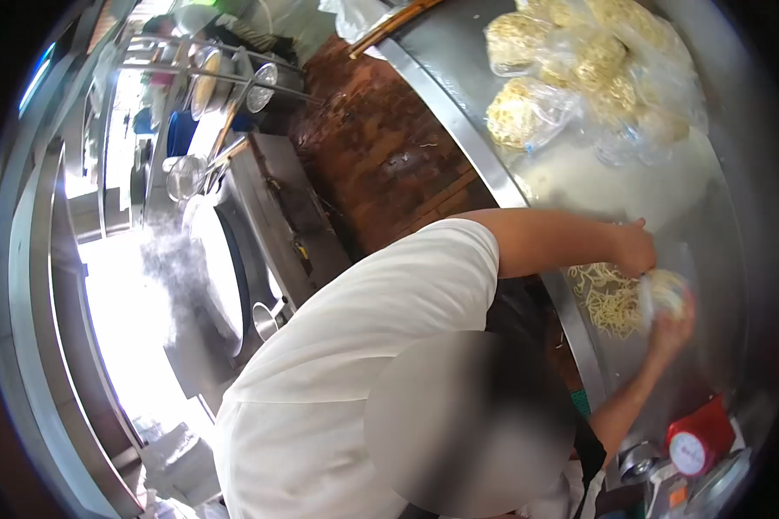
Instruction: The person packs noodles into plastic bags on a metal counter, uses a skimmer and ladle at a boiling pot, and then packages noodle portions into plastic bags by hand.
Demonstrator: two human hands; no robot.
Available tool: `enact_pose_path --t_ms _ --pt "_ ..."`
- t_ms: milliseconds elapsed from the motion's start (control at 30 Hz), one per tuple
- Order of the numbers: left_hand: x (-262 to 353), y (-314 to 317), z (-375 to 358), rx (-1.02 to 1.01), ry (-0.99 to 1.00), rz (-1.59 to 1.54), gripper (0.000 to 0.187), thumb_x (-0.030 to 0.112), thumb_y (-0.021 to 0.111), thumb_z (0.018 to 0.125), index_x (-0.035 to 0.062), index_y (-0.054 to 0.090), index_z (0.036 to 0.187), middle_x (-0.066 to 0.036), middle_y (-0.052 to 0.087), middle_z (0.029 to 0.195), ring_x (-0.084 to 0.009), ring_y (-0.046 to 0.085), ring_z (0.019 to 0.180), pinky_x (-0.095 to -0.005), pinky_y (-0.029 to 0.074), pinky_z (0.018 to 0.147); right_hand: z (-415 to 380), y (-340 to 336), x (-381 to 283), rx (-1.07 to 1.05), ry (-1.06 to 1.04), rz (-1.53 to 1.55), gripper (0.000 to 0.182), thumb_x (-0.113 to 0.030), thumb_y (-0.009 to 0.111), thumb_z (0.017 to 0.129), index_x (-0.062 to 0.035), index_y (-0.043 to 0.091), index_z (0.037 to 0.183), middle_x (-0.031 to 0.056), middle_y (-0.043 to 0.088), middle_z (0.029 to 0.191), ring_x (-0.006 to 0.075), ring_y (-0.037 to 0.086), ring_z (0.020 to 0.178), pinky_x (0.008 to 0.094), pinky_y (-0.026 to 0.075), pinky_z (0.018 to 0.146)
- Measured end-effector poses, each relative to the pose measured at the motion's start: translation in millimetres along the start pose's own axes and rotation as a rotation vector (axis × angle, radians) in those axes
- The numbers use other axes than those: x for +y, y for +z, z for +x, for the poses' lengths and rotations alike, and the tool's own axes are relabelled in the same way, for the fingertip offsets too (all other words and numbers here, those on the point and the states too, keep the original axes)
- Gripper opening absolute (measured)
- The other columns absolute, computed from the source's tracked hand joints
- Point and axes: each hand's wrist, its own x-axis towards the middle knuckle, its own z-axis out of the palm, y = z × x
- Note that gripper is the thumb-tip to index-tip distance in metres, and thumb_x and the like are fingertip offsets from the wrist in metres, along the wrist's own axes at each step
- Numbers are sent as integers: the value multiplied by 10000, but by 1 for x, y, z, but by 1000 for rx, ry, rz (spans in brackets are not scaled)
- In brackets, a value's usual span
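Note:
Neither my left hand nor my right hand shows in the head view. In front of me a person in a white shirt [346,346] leans over a metal table [610,363], seen from behind and above. One of that person's hands [636,251] is at the top edge of a clear plastic bag [666,292]. The other hand [673,330] grips the bag from its lower side. Pale noodles show through the plastic. Touching the bag's left side, a loose pile of yellow noodles [610,303] lies on the metal.
Several bags of noodles [593,65] are heaped at the table's far end. A red scale [699,439] stands near the front right. Steam rises over a large wok [221,268] on the left. Reddish floor [372,130] separates stove and table. The person's body stands between me and the table.

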Motion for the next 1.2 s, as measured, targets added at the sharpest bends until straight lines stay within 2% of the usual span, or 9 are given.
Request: enact_pose_path --t_ms 167,200,333,433,533,600,800,1000,1200 --pt "-27 10 -28 323 -127 -1016 247 208 720 785 74 688 990 -80 651 764 -199 631 710 -401 510 634 29 -58 65 139 961 1275 531 -140 550 894 18 439 1389 211 544 1342 336 568 1208 511 415 1086" --pt "-29 18 -22 431 -211 -1147 243 155 736 777 60 682 993 -49 623 705 -136 570 589 -312 488 556 12 -38 95 64 799 1403 553 -278 580 939 41 448 1371 209 531 1365 333 572 1205 498 407 1090" --pt "-9 43 29 668 -44 -1101 116 73 660 915 51 627 1024 6 604 694 -61 526 618 -242 425 550 -38 35 54 300 905 625 569 -376 609 952 -89 436 1412 75 368 1490 235 436 1323 497 352 1084" --pt "30 -16 20 464 -143 -1085 191 41 674 864 56 601 1039 23 569 690 -68 530 621 -252 427 556 -12 50 14 301 733 -37 551 -227 723 864 -6 523 1328 146 658 1127 267 647 1004 374 500 899" --pt "35 -48 21 290 -49 -1151 278 79 714 833 52 584 1077 21 526 684 -72 539 628 -264 433 552 17 -3 24 335 460 -247 441 -198 674 905 16 552 1271 112 689 934 223 676 812 359 538 744" --pt "34 -79 36 330 -67 -1039 265 131 729 836 51 603 1055 25 516 676 -65 522 622 -268 424 537 46 -80 -32 402 593 33 347 -122 633 924 15 569 1236 90 702 856 215 674 715 353 544 673" --pt "56 -114 57 455 -102 -738 234 301 663 917 71 676 958 35 471 614 -71 444 542 -278 383 477 12 -107 -49 761 315 873 468 -80 580 958 -13 428 1396 189 581 1260 243 606 1092 335 501 893" --pt "75 -113 69 352 -175 -868 279 334 595 956 71 687 973 33 443 573 -82 401 493 -282 371 456 -130 63 35 191 383 -428 737 -339 646 902 55 330 1438 288 441 1393 449 386 1326 536 265 1115" --pt "114 -157 74 358 -93 -1070 302 296 571 966 16 675 1011 40 408 565 -84 388 484 -283 375 459 -26 114 14 4 318 -288 554 -309 605 914 -19 476 1368 253 442 1431 423 428 1294 494 305 1105"
